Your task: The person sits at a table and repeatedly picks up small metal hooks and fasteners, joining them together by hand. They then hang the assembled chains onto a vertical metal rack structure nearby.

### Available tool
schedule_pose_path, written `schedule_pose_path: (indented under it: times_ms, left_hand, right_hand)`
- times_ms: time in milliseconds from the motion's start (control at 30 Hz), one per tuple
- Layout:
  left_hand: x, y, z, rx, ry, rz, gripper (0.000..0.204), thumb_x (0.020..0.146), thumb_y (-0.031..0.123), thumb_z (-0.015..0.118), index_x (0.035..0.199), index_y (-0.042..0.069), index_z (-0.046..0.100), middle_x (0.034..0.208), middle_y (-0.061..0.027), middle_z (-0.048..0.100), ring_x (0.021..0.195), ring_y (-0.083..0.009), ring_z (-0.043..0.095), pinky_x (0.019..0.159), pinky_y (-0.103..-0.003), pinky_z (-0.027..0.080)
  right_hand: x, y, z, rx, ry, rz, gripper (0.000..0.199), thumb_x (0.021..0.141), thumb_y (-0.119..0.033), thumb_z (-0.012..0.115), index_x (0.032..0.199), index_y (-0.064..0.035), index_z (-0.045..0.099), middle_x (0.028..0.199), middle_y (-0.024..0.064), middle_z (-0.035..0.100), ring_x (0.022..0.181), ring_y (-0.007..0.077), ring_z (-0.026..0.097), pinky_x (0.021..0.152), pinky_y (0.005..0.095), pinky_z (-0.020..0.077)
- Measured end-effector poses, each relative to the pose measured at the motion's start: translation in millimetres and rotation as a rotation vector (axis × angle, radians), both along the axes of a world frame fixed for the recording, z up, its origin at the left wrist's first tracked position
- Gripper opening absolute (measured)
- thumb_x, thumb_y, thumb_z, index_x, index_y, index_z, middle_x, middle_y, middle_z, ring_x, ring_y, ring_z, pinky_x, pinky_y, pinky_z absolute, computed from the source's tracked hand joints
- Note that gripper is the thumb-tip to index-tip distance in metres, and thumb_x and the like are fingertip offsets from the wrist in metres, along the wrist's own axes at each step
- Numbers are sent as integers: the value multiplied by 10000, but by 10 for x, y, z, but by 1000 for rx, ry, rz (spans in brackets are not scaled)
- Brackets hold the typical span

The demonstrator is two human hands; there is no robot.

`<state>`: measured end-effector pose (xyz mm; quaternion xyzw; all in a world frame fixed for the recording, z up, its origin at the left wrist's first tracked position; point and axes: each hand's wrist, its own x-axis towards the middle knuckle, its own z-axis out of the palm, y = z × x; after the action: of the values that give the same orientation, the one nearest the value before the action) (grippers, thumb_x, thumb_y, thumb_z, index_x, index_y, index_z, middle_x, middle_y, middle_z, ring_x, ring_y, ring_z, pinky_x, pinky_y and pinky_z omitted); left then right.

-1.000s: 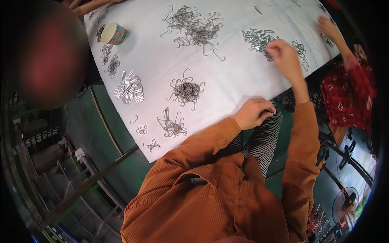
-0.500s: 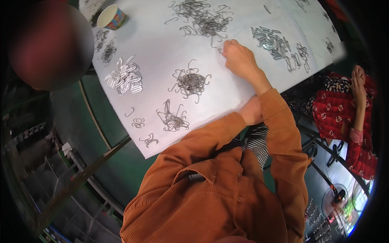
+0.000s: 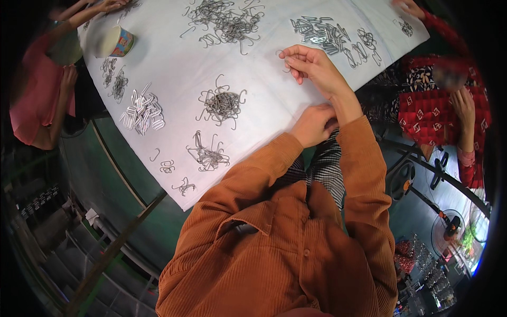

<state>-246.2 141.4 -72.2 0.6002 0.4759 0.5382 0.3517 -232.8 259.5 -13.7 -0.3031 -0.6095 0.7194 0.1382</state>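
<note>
My right hand (image 3: 312, 67) is raised over the white table, pinching a small bent wire hook (image 3: 285, 65) between thumb and fingers. Close to my right wrist, at the near table edge, my left hand (image 3: 315, 126) is curled closed; whatever it may hold is hidden. A large tangled pile of wire hooks (image 3: 227, 21) lies beyond and left of my right hand. To its right is a heap of shiny flat metal clips (image 3: 322, 36). A rounder pile of hooks (image 3: 223, 104) sits left of my left hand, with a smaller pile (image 3: 209, 154) nearer me.
White pieces (image 3: 142, 112) are heaped at the table's left, near a patterned paper cup (image 3: 120, 42). Several loose hooks (image 3: 167, 167) lie near the front left corner. A person in pink (image 3: 39, 108) is at the left, and one in red (image 3: 422, 119) at the right.
My right hand has lifted and turned, bringing the pinched hook into plain view. My left hand, mostly behind the right sleeve before, now shows. The whole view has shifted, revealing more people.
</note>
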Motion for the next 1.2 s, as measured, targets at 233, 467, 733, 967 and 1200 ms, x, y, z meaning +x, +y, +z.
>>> schedule_pose_path:
  times_ms: [233, 467, 733, 967, 1200]
  left_hand:
    - [16, 8, 14, -43, 7, 11, 206, 744, -12, 687, 941, 32, 647, 834, -119, 644, 742, -286, 635, 656, -343, 509]
    - [36, -5, 129, -139, 96, 23, 154, 769, 26, 701, 919, 55, 678, 823, -81, 655, 636, -176, 623, 575, -279, 489]
    - [105, 17, 153, -233, 71, 51, 131, 777, 20, 683, 903, 53, 673, 841, -73, 679, 734, -168, 654, 615, -268, 511]
    - [103, 25, 177, -268, 52, 48, 116, 804, 28, 673, 920, 36, 671, 860, -61, 702, 788, -139, 657, 648, -265, 509]
    - [109, 18, 161, -266, 106, 70, 116, 839, 43, 667, 950, 11, 671, 873, -43, 691, 765, -104, 626, 643, -244, 506]
  right_hand:
    - [275, 47, 41, 9, 48, -82, 186, 889, -115, 626, 1032, 0, 662, 795, -4, 627, 598, 37, 503, 525, 178, 409]
    - [690, 13, 37, -1, 99, -250, 192, 875, -114, 649, 1015, 14, 671, 828, 26, 659, 602, 38, 511, 517, 176, 400]
    - [1331, -247, -49, -143, 318, -463, 164, 901, -130, 630, 989, 5, 660, 871, 74, 679, 614, 46, 551, 518, 172, 401]
    - [1455, -418, -7, -77, 307, -553, 159, 900, -130, 629, 987, 3, 639, 887, 84, 685, 618, 53, 563, 503, 172, 398]
    - [1615, -516, -141, 2, 196, -691, 128, 901, -136, 626, 950, -18, 636, 850, 63, 693, 617, 61, 594, 485, 166, 387]
